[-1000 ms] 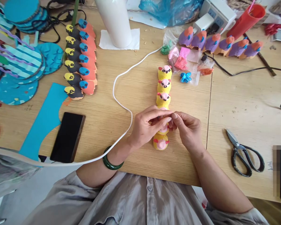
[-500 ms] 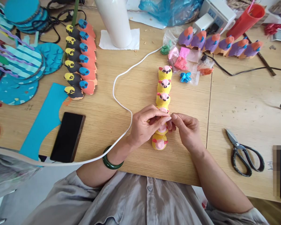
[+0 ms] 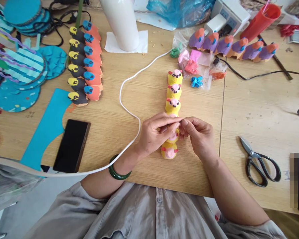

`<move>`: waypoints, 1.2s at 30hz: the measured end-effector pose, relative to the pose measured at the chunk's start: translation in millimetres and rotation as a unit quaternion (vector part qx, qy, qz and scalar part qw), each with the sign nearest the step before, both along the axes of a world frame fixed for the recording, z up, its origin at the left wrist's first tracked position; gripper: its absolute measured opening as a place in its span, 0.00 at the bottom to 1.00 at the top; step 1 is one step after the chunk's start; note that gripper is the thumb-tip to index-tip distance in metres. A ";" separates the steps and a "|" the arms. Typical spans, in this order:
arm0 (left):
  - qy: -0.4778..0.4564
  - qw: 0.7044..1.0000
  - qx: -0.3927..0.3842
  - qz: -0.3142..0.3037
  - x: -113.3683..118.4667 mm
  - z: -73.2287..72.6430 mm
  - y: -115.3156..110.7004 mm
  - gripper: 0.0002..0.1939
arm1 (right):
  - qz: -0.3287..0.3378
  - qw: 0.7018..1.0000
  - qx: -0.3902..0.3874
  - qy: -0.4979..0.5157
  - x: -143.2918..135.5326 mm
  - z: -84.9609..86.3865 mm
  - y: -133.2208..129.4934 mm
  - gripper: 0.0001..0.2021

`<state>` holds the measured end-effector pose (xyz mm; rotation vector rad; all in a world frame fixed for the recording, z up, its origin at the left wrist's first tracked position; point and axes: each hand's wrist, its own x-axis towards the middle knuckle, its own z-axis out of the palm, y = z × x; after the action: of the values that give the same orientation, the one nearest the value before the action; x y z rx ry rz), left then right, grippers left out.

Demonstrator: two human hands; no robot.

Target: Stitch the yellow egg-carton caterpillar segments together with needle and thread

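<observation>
6 yellow figures (image 3: 173, 108), as far as can be counted past the fingers, stand in a row on the worktop (image 3: 249, 109). The row's long axis runs near to far with a slight slant, from nearer the body than the hands to well beyond them. The left hand (image 3: 154, 131) is the closer of the 2: it comes in from the row's left side, and its fingers pass over the 4th figure from the far end, covering most of it. The right hand (image 3: 200, 134) is just beside the row on the opposite side.

The fingertips of the 2 hands meet or nearly meet near the row's right edge. On the left hand, thumb and forefinger point forward with a narrow gap between them; on the right hand, thumb and forefinger are drawn close together, the other fingers curled under. Whether anything small is pinched there cannot be told, nor whether the left hand rests on the row.

Beyond the hands, 3 figures have dark marks on their pink faces; on the nearer side, 2 show pink with no dark marks visible.

Small plastic packets (image 3: 193, 64) lie farther out than the right hand, by the row's far end. Scissors (image 3: 260, 162) lie well to the right hand's right, and a phone (image 3: 71, 146) well to the left hand's left.
</observation>
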<state>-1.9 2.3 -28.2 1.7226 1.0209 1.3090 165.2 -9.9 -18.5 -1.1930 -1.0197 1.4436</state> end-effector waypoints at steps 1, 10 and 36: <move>-0.008 1.000 -0.001 -0.001 0.1 -0.8 0.2 0.07 | 0.003 1.000 -0.001 0.004 0.0 -0.4 0.2 0.18; -0.049 0.998 -0.037 -0.012 -1.5 -2.9 4.1 0.04 | 0.029 0.997 0.021 -0.064 2.2 5.7 -0.5 0.22; -0.109 0.980 -0.167 0.021 -2.9 4.5 1.5 0.07 | -0.034 0.998 -0.028 0.042 1.8 -3.3 4.5 0.21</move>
<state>-4.8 3.8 -23.7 1.2836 1.0829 1.2384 167.0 -5.4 -21.7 -1.1868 -0.8789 1.4647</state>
